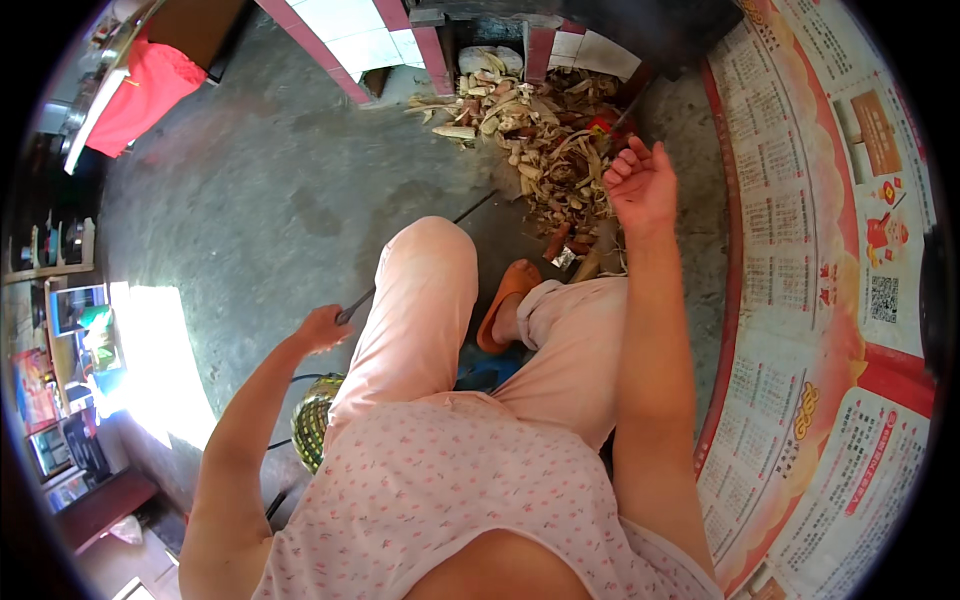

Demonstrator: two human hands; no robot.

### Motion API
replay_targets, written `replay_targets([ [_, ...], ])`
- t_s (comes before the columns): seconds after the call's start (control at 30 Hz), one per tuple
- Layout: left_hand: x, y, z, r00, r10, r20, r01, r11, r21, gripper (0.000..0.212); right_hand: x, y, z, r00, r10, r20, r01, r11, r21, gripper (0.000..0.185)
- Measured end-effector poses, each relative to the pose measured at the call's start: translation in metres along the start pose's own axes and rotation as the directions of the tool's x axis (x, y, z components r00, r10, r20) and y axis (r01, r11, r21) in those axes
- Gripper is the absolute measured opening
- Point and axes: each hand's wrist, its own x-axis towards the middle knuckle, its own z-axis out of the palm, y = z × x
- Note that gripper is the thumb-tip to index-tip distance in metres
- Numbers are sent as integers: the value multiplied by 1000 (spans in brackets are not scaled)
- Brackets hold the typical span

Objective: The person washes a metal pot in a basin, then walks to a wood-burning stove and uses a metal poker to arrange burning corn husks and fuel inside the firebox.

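Observation:
My left hand [324, 330] grips the end of a thin dark metal rod [475, 206] at the left of my lap. The rod passes behind my raised knee, and its far end shows over the floor near a heap of dry corn husks and cobs [544, 135]. To the right of that heap, my right hand [641, 184] is raised with its palm in sight and fingers loosely curled. Nothing shows in it. A pale corn cob [454, 133] lies at the heap's left edge.
A tiled stove front [367, 45] with dark openings stands behind the heap. Along the right runs a wall covered with printed calendar sheets [780, 225]. I sit on a woven seat [311, 424]. A red cloth [150, 90] hangs at the upper left. Sunlight falls on the concrete floor [247, 180].

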Motion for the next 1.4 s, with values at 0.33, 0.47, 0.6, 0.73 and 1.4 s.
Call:
replay_targets([
  [0.33, 91, 57, 20, 891, 102, -442, 52, 945, 324, 30, 7, 13, 22, 1000, 16, 11, -16, 1000, -22, 33],
  [0.47, 74, 50, 32, 932, 48, -360, 48, 966, 255, 33, 5, 16, 21, 1000, 10, -30, -10, 1000, -20, 33],
  [0.6, 56, 26, 40, 933, 114, -341, -48, 979, 197, 35, 3, 18, 19, 998, -2, -58, 0, 999, -39, 34],
  [0.73, 45, 0, 47, 915, 122, -384, -29, 971, 239, 35, 5, 19, 16, 1000, -6, 5, 6, 999, -32, 35],
  [1.4, -85, 37, -13, 953, 38, -300, -75, 991, -114, 29, -4, 12, -9, 998, -18, -55, 19, 999, 27, 35],
])
